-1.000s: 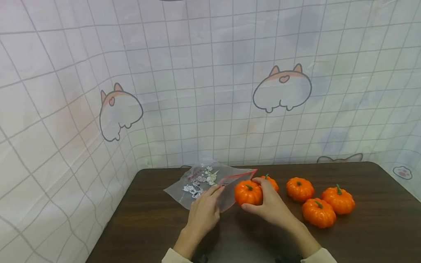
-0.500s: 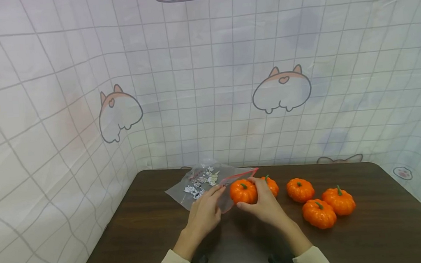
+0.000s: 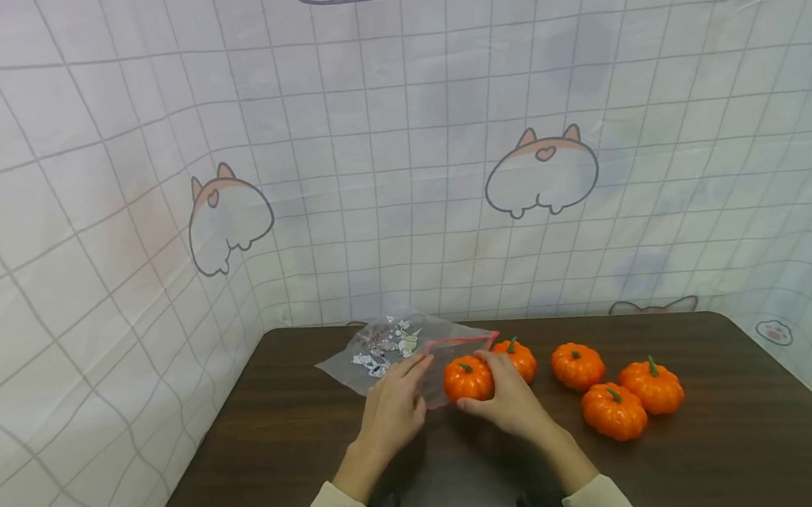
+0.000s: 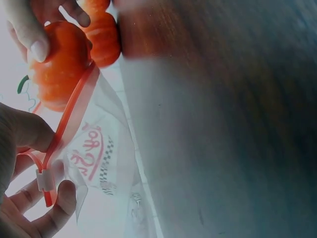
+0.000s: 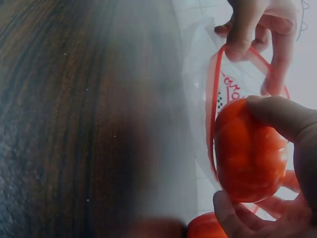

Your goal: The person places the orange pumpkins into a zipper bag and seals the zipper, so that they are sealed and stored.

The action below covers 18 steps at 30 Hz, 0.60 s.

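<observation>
A clear plastic bag [image 3: 378, 347] with cartoon print and red zip rim lies leftmost, the left hand [image 3: 392, 408] pinching that rim, apparently to keep its mouth spread. At the mouth, the right hand [image 3: 512, 404] grasps a glossy orange ribbed pumpkin [image 3: 468, 379] between thumb and fingers, probably for steadiness; four similar pumpkins [image 3: 578, 366] sit farther right.

Soft, even light fills the head view; small highlights dot the held pumpkin [image 3: 468, 379], and grey sheen dulls the wooden table [image 3: 460, 480]. The left wrist view is hazy, overexposed behind the slider bag [image 4: 94, 148].
</observation>
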Available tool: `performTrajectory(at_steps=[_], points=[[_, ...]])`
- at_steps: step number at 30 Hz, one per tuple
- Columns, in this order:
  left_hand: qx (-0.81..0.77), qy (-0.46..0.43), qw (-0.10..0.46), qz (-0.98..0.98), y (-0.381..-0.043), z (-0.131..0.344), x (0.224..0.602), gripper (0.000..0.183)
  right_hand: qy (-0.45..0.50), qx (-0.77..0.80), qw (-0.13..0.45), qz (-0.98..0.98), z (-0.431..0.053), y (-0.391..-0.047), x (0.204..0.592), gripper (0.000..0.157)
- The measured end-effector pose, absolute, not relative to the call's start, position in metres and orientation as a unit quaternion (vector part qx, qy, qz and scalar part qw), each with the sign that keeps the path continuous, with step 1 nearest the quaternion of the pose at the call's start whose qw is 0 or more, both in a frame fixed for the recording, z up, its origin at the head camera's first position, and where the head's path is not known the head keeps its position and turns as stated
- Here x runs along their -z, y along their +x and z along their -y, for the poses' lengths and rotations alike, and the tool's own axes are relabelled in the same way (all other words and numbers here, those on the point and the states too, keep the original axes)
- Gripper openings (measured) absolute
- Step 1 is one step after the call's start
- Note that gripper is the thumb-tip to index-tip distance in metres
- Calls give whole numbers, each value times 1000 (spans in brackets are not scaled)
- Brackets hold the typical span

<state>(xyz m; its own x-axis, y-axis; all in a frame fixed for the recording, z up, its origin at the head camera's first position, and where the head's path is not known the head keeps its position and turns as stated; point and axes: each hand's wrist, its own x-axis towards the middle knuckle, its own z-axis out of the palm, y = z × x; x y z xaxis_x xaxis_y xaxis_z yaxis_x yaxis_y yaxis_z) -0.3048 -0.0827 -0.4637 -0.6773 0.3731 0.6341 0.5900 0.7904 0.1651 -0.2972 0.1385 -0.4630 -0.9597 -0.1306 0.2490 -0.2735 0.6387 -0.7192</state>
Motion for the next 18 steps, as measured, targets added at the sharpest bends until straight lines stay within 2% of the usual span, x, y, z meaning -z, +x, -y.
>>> performTrajectory(at_steps=[18], points=[[177, -285, 294, 895, -304, 80, 462, 65, 74, -391, 85, 914, -133, -300, 473, 85]])
